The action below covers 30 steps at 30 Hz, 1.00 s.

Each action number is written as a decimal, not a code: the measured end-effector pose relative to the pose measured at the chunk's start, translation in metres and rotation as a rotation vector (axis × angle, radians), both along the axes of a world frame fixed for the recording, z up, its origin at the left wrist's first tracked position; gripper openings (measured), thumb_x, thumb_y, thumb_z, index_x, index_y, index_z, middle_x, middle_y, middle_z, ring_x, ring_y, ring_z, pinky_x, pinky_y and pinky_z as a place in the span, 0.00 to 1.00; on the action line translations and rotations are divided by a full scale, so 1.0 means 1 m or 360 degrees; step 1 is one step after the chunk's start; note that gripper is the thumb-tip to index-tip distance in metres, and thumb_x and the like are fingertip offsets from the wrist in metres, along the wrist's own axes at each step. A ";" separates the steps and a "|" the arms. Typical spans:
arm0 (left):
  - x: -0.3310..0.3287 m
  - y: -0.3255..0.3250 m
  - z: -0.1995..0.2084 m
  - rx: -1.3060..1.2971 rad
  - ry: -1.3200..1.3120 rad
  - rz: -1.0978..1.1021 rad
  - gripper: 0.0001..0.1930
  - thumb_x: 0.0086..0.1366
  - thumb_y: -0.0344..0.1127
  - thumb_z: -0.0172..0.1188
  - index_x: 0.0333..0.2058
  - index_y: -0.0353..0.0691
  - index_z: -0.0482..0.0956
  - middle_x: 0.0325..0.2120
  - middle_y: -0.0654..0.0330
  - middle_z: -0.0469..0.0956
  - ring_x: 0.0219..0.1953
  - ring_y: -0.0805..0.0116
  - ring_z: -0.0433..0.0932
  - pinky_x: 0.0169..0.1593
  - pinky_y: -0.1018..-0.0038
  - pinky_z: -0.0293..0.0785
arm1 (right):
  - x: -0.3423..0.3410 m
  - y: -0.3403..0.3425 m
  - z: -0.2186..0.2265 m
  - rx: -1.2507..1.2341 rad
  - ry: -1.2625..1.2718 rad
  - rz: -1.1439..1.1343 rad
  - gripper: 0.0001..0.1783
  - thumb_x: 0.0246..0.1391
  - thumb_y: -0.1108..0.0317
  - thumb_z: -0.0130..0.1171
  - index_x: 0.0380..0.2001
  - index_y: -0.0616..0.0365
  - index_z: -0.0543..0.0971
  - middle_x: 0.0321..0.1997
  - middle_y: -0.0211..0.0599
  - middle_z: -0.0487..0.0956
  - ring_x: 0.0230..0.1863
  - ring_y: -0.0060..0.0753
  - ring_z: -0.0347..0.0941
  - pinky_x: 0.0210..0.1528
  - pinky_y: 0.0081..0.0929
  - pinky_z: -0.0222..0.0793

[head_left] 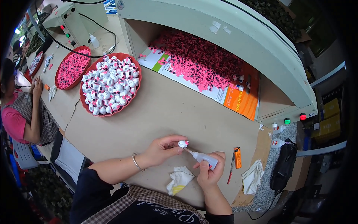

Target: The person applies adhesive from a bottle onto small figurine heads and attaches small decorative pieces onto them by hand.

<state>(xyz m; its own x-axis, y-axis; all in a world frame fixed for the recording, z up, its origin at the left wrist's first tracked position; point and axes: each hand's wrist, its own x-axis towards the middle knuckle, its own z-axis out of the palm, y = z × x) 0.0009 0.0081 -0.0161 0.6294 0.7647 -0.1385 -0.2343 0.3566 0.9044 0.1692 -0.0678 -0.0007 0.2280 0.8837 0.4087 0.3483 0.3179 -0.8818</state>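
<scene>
Between the thumb and fingers of my left hand (162,151) is a small white round piece with a pink bit (182,143). My right hand (212,172) grips a small translucent squeeze bottle (207,159), tilted so that its thin nozzle points at the piece. The nozzle tip is at or very near the piece; contact is too small to tell. Below my hands, a crumpled white and yellow cloth (180,180) lies on the tan table (160,108). An orange lighter (237,157) and a thin red-handled tool (231,170) rest right of my right hand.
A red scalloped bowl (140,74) heaped with similar white pieces stands at the left, beside a bowl of pink pieces (74,67). Loose pink pieces (203,72) fill a pale machine's opening (220,22). Another white cloth (252,177) and a black pouch (282,166) lie right. A co-worker (28,108) sits far left.
</scene>
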 end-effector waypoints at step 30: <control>0.015 0.008 -0.029 0.0577 0.0094 -0.0032 0.16 0.56 0.34 0.51 0.43 0.36 0.66 0.33 0.59 0.72 0.35 0.74 0.71 0.40 0.78 0.67 | 0.009 0.024 -0.021 -0.0513 -0.1118 -0.0195 0.13 0.50 0.60 0.45 0.35 0.53 0.73 0.34 0.41 0.73 0.31 0.41 0.70 0.32 0.32 0.66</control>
